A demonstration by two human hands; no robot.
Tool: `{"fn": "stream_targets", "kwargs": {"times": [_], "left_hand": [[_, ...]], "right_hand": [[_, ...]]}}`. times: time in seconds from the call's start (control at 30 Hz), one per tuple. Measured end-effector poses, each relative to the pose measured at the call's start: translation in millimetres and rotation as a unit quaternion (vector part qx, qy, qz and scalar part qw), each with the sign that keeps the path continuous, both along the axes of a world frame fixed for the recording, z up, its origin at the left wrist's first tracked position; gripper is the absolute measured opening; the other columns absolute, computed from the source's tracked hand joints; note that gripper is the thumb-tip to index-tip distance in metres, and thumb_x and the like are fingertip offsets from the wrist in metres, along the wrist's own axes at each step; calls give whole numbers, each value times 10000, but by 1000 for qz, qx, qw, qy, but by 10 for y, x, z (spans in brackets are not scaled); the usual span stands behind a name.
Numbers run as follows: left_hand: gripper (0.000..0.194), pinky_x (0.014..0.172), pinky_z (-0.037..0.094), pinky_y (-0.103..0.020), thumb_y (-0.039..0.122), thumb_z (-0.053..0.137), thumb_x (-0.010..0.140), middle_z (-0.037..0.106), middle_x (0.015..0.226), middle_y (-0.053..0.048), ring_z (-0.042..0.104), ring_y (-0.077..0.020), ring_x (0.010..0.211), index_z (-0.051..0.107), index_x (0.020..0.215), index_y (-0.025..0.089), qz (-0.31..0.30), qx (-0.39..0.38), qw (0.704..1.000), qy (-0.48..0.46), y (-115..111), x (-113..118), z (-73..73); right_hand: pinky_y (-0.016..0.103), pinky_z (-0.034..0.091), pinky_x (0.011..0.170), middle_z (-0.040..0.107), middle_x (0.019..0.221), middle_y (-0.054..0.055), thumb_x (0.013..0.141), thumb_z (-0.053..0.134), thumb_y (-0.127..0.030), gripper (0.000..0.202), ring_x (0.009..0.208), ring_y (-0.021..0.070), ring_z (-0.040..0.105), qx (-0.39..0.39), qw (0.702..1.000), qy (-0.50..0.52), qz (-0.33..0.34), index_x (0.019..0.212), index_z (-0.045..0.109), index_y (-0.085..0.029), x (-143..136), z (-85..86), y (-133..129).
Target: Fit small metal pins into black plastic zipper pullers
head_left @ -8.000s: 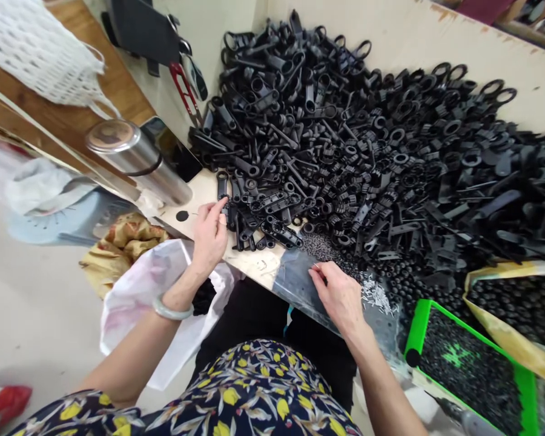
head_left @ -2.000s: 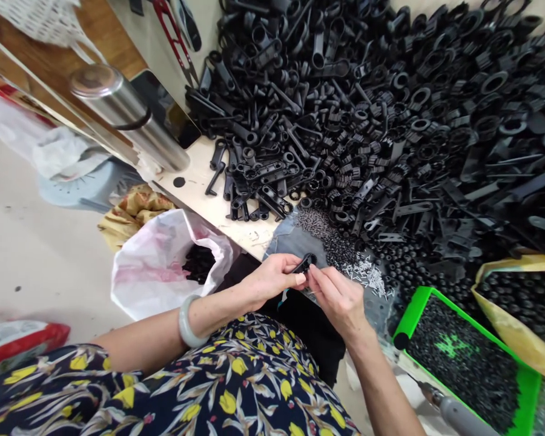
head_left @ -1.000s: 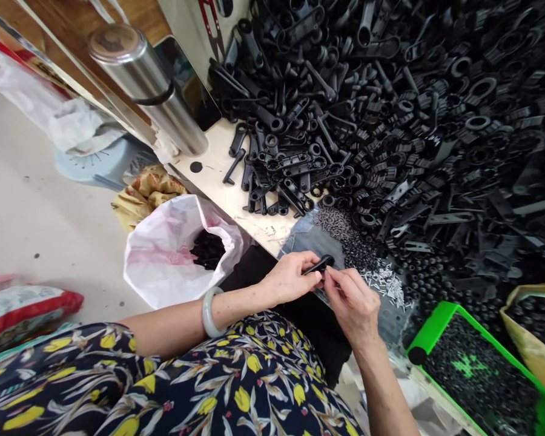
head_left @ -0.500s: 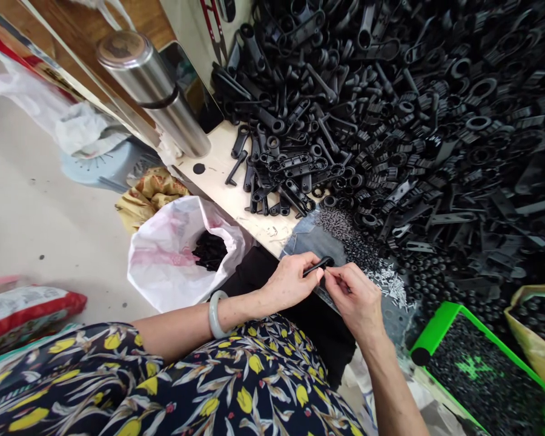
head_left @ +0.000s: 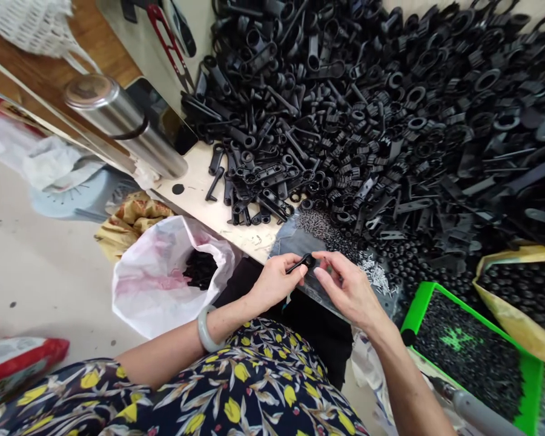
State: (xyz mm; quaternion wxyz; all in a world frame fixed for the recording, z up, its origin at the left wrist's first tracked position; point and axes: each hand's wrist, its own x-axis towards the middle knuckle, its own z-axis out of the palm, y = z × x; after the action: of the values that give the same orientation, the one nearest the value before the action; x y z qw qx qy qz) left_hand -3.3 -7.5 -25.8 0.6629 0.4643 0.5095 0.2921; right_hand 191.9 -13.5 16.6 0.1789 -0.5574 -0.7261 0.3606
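Observation:
My left hand (head_left: 277, 281), with a pale bangle on its wrist, pinches a small black plastic lever (head_left: 297, 264) by its shaft. The lever's rounded ring end points toward my right hand (head_left: 345, 281). The thumb and forefinger of that hand are apart beside the ring end, and I see nothing held between them. Whether a fingertip touches the ring is unclear. Just beyond the hands, a denim cloth (head_left: 295, 239) carries small dark pins (head_left: 320, 227) and silvery pins (head_left: 375, 274). Similar black levers (head_left: 258, 181) lie heaped on the table behind.
A huge pile of black plastic parts (head_left: 367, 121) covers the table. At right stand a green tray (head_left: 420, 309) of tiny black pieces and a yellow bag (head_left: 527, 315) of round parts. At left are a steel flask (head_left: 154, 148) and a white sack (head_left: 140, 284) holding black pieces.
The right fingers have spread and drawn back slightly from the lever's ring end, where they were pinched before. The left hand still holds the lever. The camera view has shifted.

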Motion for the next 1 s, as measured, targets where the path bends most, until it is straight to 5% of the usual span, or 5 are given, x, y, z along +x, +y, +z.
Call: {"fn": "stream_targets", "kwargs": {"times": [0.13, 0.43, 1.0], "left_hand": [[311, 570, 378, -232, 422, 642, 896, 635, 663, 12, 487, -106, 551, 696, 995, 132, 11, -36, 999, -12, -5, 2, -3], [377, 521, 328, -225, 506, 666, 886, 605, 658, 11, 416, -77, 506, 691, 927, 132, 6, -34, 999, -36, 0, -12, 44], [324, 528, 403, -222, 475, 668, 873, 641, 670, -12, 496, -100, 530, 698, 918, 156, 38, -34, 999, -20, -22, 15, -7]], "right_hand": [[295, 532, 796, 635, 1191, 85, 1096, 365, -306, 410, 918, 174, 678, 48, 993, -106, 0, 1469, 515, -227, 47, 103, -116], [235, 513, 736, 719, 941, 59, 1084, 418, -184, 320, 810, 146, 704, 170, 973, -150, 41, 1286, 665, -161, -21, -157, -288], [272, 468, 637, 697, 869, 47, 1015, 483, -83, 332, 758, 152, 669, 233, 929, -278, 66, 1288, 670, -117, -150, -174, -342]]}}
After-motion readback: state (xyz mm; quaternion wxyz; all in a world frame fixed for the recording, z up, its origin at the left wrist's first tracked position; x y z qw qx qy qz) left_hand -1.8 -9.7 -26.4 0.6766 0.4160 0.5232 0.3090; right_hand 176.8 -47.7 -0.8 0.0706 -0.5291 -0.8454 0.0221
